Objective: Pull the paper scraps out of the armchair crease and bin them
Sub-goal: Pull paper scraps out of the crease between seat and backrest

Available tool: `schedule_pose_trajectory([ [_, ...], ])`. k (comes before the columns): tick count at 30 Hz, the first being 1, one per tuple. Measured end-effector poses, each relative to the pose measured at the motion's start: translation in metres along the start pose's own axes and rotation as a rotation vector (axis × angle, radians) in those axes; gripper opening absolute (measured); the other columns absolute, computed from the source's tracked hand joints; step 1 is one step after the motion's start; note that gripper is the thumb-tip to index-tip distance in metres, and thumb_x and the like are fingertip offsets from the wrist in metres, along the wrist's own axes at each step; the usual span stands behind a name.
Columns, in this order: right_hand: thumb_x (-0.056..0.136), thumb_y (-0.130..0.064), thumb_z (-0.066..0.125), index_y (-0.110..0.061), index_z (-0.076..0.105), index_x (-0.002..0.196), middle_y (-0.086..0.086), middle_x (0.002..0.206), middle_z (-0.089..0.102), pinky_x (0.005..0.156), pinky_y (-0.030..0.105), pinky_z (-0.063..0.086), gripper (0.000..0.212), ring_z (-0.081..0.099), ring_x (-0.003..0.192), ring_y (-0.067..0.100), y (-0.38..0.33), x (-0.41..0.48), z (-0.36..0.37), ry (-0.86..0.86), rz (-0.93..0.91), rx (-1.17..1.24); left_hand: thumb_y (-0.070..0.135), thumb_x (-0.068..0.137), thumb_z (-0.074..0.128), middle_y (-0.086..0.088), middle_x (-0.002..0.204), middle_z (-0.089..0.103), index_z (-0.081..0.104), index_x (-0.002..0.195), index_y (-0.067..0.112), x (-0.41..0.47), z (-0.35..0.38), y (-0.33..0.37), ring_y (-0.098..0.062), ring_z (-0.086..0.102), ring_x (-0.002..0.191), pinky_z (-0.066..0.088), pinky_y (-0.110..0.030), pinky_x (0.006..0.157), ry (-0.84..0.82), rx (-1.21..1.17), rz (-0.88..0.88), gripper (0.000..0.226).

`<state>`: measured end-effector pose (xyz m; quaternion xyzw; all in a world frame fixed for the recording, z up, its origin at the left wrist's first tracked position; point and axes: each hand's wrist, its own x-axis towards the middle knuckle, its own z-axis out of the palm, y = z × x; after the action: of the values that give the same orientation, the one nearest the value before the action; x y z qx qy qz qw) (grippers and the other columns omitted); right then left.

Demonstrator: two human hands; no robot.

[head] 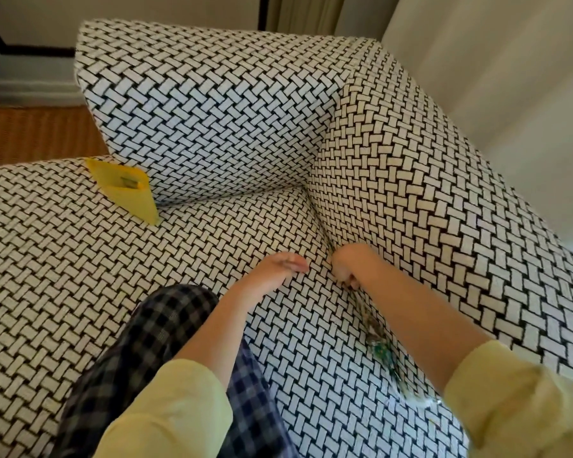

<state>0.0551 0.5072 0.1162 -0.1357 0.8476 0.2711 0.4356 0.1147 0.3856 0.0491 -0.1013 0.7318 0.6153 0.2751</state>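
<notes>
The armchair point(212, 127) is covered in coarse woven cloth; the yellow envelope point(126, 190) is matt, smooth paper.

Home interior: a furnished living space is indicated by an upholstered armchair point(212, 104), covered in black-and-cream basket-weave fabric, by which most of the view is filled. A pale curtain point(298, 11) is seen hanging behind the chair back, beside a cream wall panel point(146, 14) framed by a dark border point(30, 49). A grey skirting board point(27, 90) is seen below, above an orange-brown woven floor covering point(37, 133). Loose checked trousers point(166, 325) of a pyjama-like kind are worn by the person whose leg rests on the seat. Whether a private house or a hotel room is shown cannot be told.
</notes>
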Motion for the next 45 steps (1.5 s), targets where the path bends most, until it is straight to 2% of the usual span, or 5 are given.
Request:
schedule_pose_trajectory([
  [8,0.094,-0.017,0.045,-0.005,0.033,0.139,0.008,0.138,0.041,0.103,0.034,0.035,0.048,0.042,0.125,0.023,-0.006,0.014,0.018,0.055,0.037,-0.127,0.018,0.088,0.056,0.0,0.134,0.052,0.061,0.114,0.019,0.004,0.008,0.013,-0.017,0.045,0.124,0.035,-0.03,0.099,0.031,0.12,-0.029,0.026],
  [25,0.091,-0.002,0.046,-0.007,0.058,0.109,0.004,0.105,0.059,0.081,0.031,0.047,0.022,0.057,0.098,0.021,0.008,-0.011,0.034,0.433,-0.143,-0.263,0.015,0.091,0.054,0.006,0.122,0.057,0.062,0.11,0.017,-0.004,0.011,0.006,-0.012,0.048,0.116,0.034,-0.027,0.091,0.065,0.061,-0.042,0.021],
  [32,0.092,-0.008,0.049,-0.013,0.034,0.062,-0.003,0.064,0.037,0.057,0.023,0.04,0.034,0.043,0.062,0.011,0.026,-0.054,0.017,0.461,-0.242,-0.269,0.008,0.086,0.058,-0.002,0.123,0.056,0.056,0.119,0.015,-0.011,0.037,0.012,-0.015,0.055,0.103,0.046,-0.023,0.082,0.03,0.126,-0.015,0.033],
  [38,0.09,-0.014,0.054,-0.009,0.06,0.084,-0.005,0.063,0.045,0.063,0.024,0.049,0.01,0.054,0.068,0.014,0.039,-0.067,0.021,0.523,-0.301,-0.164,0.002,0.084,0.059,-0.004,0.129,0.051,0.04,0.136,0.016,-0.004,0.08,0.018,-0.01,0.055,0.077,0.045,-0.016,0.059,-0.096,0.329,0.062,0.057],
  [45,0.087,-0.01,0.053,0.004,0.065,0.089,0.012,0.073,0.059,0.064,0.028,0.048,0.019,0.056,0.065,0.022,0.043,-0.058,0.007,0.371,-0.384,0.192,0.033,0.085,0.061,-0.002,0.1,0.061,0.057,0.107,0.018,0.017,0.105,0.015,-0.018,0.061,0.087,0.054,-0.031,0.077,0.15,0.783,0.076,0.028],
])
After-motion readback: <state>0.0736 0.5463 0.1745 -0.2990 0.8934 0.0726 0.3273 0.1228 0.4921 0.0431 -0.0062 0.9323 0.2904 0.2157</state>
